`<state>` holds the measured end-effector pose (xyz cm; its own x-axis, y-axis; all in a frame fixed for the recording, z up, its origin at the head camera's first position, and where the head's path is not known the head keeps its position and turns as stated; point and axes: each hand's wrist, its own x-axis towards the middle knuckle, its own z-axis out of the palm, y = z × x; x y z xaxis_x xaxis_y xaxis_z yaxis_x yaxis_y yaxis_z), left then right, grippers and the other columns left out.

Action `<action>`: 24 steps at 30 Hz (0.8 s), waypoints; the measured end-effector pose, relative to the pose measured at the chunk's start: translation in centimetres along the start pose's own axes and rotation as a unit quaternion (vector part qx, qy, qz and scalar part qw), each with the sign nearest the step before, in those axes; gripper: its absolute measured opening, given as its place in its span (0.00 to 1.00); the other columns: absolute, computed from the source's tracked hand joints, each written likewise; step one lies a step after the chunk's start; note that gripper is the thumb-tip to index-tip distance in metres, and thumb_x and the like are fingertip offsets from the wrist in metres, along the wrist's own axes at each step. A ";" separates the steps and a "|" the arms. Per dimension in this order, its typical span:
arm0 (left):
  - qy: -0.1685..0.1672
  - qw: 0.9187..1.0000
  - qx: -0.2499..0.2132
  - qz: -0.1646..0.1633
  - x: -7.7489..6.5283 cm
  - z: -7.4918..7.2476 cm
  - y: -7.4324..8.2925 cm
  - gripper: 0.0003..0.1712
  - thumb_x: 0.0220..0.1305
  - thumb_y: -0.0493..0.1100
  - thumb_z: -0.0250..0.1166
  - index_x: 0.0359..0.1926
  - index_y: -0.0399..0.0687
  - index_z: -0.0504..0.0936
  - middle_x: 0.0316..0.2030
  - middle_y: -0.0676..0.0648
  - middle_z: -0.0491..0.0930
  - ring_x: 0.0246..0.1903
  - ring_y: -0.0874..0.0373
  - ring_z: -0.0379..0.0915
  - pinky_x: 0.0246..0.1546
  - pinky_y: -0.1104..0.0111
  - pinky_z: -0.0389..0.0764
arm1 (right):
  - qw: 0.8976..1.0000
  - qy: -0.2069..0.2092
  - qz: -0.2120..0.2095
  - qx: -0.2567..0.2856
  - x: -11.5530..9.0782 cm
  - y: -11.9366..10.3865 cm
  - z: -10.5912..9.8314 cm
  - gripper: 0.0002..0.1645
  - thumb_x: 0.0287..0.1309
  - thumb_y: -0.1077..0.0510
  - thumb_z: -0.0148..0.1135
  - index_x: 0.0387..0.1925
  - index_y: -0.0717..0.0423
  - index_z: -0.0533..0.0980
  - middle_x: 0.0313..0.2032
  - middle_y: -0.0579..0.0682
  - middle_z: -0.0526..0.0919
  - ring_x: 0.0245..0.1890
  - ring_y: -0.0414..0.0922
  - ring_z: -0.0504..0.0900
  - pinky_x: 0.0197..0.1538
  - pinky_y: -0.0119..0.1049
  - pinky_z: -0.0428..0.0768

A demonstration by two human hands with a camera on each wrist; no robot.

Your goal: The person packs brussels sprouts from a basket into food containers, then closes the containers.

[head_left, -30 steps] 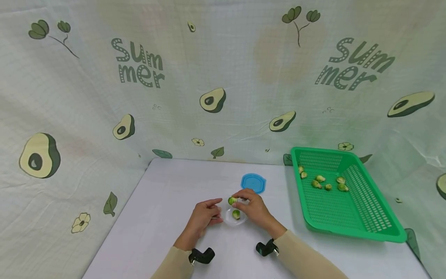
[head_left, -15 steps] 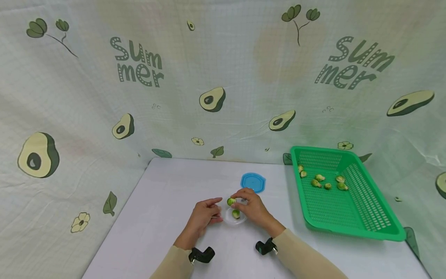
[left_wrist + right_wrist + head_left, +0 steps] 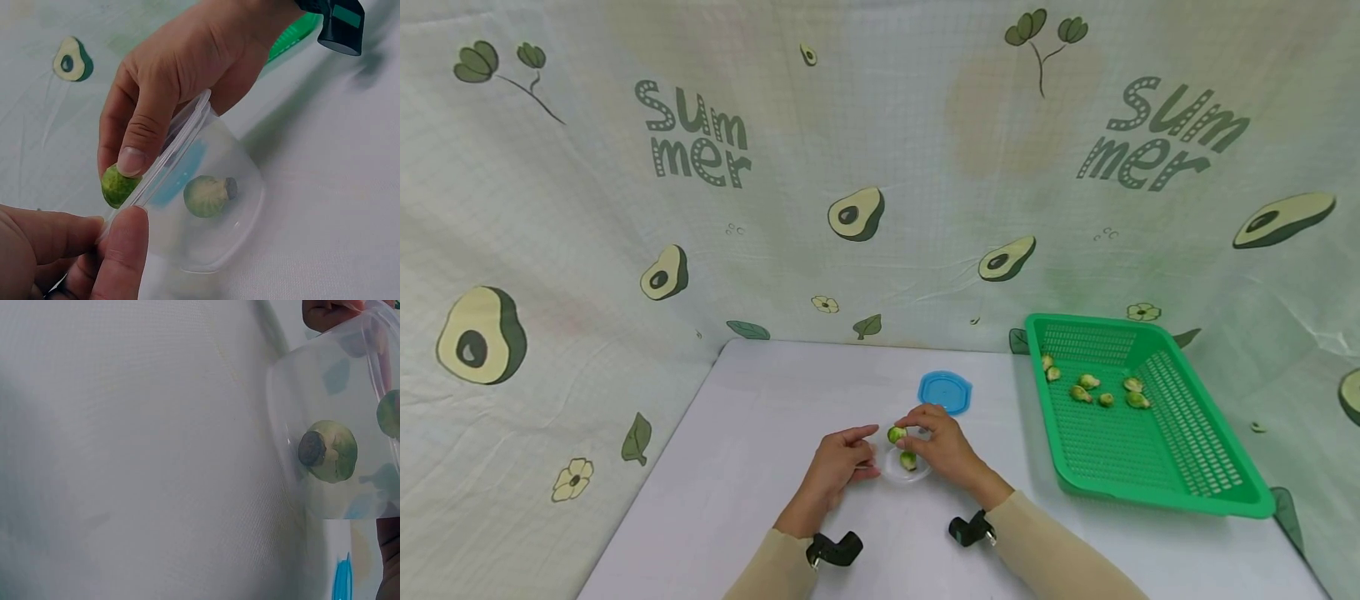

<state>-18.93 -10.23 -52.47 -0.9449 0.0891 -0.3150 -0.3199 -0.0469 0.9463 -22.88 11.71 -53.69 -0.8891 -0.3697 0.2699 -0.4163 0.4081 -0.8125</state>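
My left hand (image 3: 841,468) pinches the rim of a clear plastic container (image 3: 228,240) between thumb and fingers. Between the thumb and fingers of my right hand (image 3: 946,447) is a green Brussels sprout (image 3: 119,186), held right at the container's rim. Through the clear wall, a second Brussels sprout (image 3: 205,197) shows inside, its cut stem turned toward the container's base. In the right wrist view the same inner sprout (image 3: 337,453) sits near the bottom, and the held one is partly cut off at the right edge.
A blue lid (image 3: 945,392) lies on the white table (image 3: 790,392) behind the container. To the right stands a green perforated basket (image 3: 1157,467) with several Brussels sprouts (image 3: 1088,382) toward its back. A cloth with avocado prints (image 3: 857,215) hangs behind the table.
The sprout in my right hand has shifted very slightly left toward the container's rim. My left hand keeps its place on the container.
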 end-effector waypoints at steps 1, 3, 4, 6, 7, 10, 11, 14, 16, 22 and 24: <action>0.000 1.000 -0.001 -0.001 0.0 0.0 0.0 0.27 0.72 0.32 0.65 0.71 0.35 0.77 0.36 0.48 0.79 0.31 0.60 0.79 0.35 0.68 0.91 | 1.000 -0.001 -0.001 -0.001 0.0 0.1 0.0 0.16 0.60 0.57 0.78 0.50 0.51 0.89 0.48 0.42 0.85 0.53 0.46 0.77 0.55 0.37 0.80; -0.001 1.000 -0.002 -0.001 -0.1 0.0 0.0 0.27 0.72 0.32 0.65 0.71 0.35 0.77 0.36 0.48 0.79 0.31 0.60 0.79 0.35 0.68 0.91 | 1.000 -0.002 -0.002 -0.003 0.0 0.1 0.0 0.16 0.60 0.57 0.78 0.50 0.53 0.89 0.48 0.42 0.85 0.53 0.46 0.77 0.55 0.37 0.80; -0.001 1.000 -0.003 -0.002 -0.1 0.0 0.1 0.27 0.72 0.32 0.65 0.70 0.35 0.77 0.36 0.48 0.79 0.31 0.60 0.79 0.35 0.68 0.91 | 1.000 -0.003 -0.002 -0.005 0.1 0.1 0.0 0.16 0.60 0.57 0.78 0.51 0.53 0.88 0.47 0.42 0.85 0.53 0.46 0.77 0.55 0.38 0.80; -0.001 1.000 -0.003 -0.002 -0.1 0.0 0.1 0.27 0.72 0.32 0.65 0.70 0.35 0.77 0.35 0.48 0.78 0.32 0.60 0.79 0.35 0.69 0.91 | 1.000 -0.005 -0.003 -0.008 0.1 0.2 0.1 0.17 0.60 0.57 0.78 0.51 0.55 0.88 0.47 0.42 0.85 0.53 0.47 0.77 0.55 0.38 0.80; -0.001 1.000 -0.004 -0.002 -0.1 0.0 0.1 0.27 0.72 0.32 0.64 0.70 0.35 0.77 0.35 0.48 0.78 0.31 0.60 0.79 0.35 0.69 0.91 | 1.000 -0.006 -0.002 -0.009 0.1 0.2 0.1 0.17 0.60 0.57 0.78 0.51 0.54 0.88 0.47 0.42 0.85 0.53 0.46 0.77 0.55 0.38 0.80; 0.000 1.000 -0.005 -0.003 -0.1 0.0 0.1 0.27 0.72 0.31 0.64 0.70 0.35 0.77 0.35 0.48 0.78 0.31 0.60 0.79 0.35 0.69 0.91 | 1.000 -0.008 -0.003 -0.011 0.2 0.2 0.1 0.16 0.60 0.56 0.78 0.50 0.51 0.89 0.47 0.41 0.84 0.53 0.46 0.77 0.55 0.38 0.79; 0.000 1.000 -0.005 -0.003 -0.1 0.0 0.1 0.27 0.72 0.31 0.64 0.70 0.35 0.77 0.35 0.48 0.78 0.31 0.60 0.79 0.35 0.69 0.91 | 1.000 -0.008 -0.004 -0.011 0.2 0.2 0.0 0.16 0.60 0.56 0.78 0.50 0.50 0.89 0.46 0.41 0.84 0.53 0.45 0.76 0.55 0.38 0.79; 0.001 1.000 -0.006 -0.005 -0.1 0.0 0.1 0.27 0.72 0.32 0.65 0.70 0.35 0.77 0.35 0.48 0.78 0.31 0.60 0.79 0.35 0.69 0.91 | 1.000 -0.009 -0.006 -0.014 0.2 0.1 0.0 0.15 0.59 0.56 0.78 0.49 0.48 0.89 0.46 0.41 0.84 0.53 0.45 0.76 0.55 0.38 0.79; 0.002 1.000 -0.005 -0.006 0.0 0.0 0.0 0.27 0.72 0.32 0.65 0.70 0.36 0.77 0.35 0.48 0.78 0.32 0.60 0.79 0.35 0.68 0.91 | 1.000 -0.010 -0.007 -0.016 0.2 0.1 0.0 0.15 0.59 0.57 0.79 0.49 0.48 0.89 0.46 0.41 0.84 0.52 0.45 0.76 0.55 0.38 0.79; 0.002 1.000 -0.009 -0.004 0.0 0.0 -0.1 0.27 0.71 0.31 0.64 0.70 0.36 0.77 0.35 0.48 0.78 0.32 0.60 0.79 0.35 0.68 0.91 | 1.000 -0.014 -0.004 -0.025 0.2 0.0 0.0 0.16 0.61 0.58 0.77 0.51 0.52 0.89 0.47 0.41 0.84 0.53 0.46 0.76 0.55 0.39 0.80; 0.002 1.000 -0.011 -0.002 0.1 0.0 -0.2 0.27 0.71 0.31 0.64 0.70 0.35 0.77 0.35 0.48 0.78 0.31 0.60 0.79 0.34 0.68 0.91 | 1.000 -0.014 -0.004 -0.026 0.2 0.1 0.0 0.16 0.61 0.59 0.77 0.51 0.53 0.88 0.47 0.42 0.84 0.53 0.46 0.76 0.55 0.39 0.80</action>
<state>-18.93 -10.24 -52.65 -0.9439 0.0847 -0.3191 -0.3250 -0.0680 0.9433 -23.10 11.67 -53.66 -0.8799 -0.3969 0.2612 -0.4338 0.4470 -0.7823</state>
